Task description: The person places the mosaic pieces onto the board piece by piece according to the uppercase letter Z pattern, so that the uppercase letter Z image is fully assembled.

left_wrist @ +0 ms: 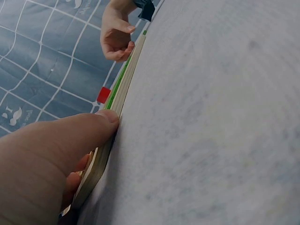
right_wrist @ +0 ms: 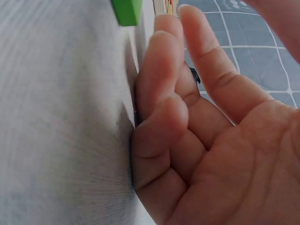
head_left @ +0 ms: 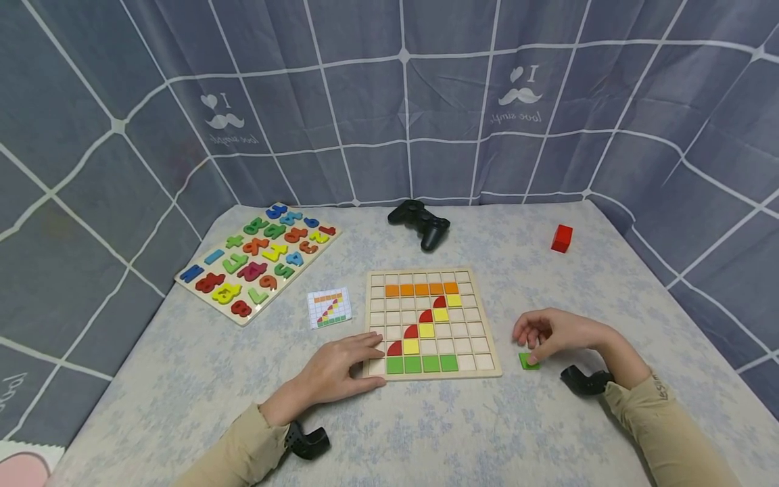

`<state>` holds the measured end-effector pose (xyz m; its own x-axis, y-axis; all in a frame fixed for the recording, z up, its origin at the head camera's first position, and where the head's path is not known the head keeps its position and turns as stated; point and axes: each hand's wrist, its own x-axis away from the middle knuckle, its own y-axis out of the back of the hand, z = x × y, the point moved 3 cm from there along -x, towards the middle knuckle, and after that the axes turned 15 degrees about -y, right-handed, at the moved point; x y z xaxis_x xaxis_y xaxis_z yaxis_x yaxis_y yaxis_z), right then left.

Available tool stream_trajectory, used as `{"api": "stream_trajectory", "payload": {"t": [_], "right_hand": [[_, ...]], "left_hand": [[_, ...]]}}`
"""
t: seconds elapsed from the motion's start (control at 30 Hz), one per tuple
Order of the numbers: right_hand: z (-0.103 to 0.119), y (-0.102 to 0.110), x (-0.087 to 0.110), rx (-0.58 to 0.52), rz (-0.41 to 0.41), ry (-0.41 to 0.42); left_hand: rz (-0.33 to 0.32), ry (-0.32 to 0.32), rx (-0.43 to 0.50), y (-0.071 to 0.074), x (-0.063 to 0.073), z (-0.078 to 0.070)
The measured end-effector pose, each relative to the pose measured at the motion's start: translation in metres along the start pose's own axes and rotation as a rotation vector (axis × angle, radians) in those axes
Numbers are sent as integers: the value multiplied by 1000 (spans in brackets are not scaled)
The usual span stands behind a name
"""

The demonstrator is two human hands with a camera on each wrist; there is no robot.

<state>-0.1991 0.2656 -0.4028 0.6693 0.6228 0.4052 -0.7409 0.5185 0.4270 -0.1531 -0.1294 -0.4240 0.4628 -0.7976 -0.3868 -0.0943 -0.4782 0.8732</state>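
A wooden grid board [head_left: 475,329] lies on the table, holding orange, yellow and green square tiles and red quarter-round tiles. My left hand [head_left: 337,365] rests at its near left corner. Its thumb [left_wrist: 101,124] touches the front edge while the fingers reach over the left rim. Right of the board, a loose green tile [head_left: 529,361] lies flat on the table. My right hand [head_left: 572,335] hovers there, its thumb tip just over the tile and the other fingers [right_wrist: 161,61] loosely curled. In the right wrist view the green tile [right_wrist: 127,11] appears apart from those fingers.
A pattern card [head_left: 329,308] lies left of the board. Beyond it sits a tray of colourful numbers and letters [head_left: 286,287]. A black game controller [head_left: 420,223] is behind the board, and a red block [head_left: 562,239] stands at the back right.
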Motion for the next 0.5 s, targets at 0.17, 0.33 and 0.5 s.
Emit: {"api": "stream_trajectory", "payload": {"t": [0.17, 0.33, 0.5], "right_hand": [[-1, -1, 0, 33, 27, 27], [-4, -3, -2, 72, 22, 23], [-3, -4, -2, 97, 0, 23]], "left_hand": [[0, -4, -7, 0, 0, 0], [-1, 0, -7, 0, 0, 0], [-4, 1, -4, 0, 0, -1]]}}
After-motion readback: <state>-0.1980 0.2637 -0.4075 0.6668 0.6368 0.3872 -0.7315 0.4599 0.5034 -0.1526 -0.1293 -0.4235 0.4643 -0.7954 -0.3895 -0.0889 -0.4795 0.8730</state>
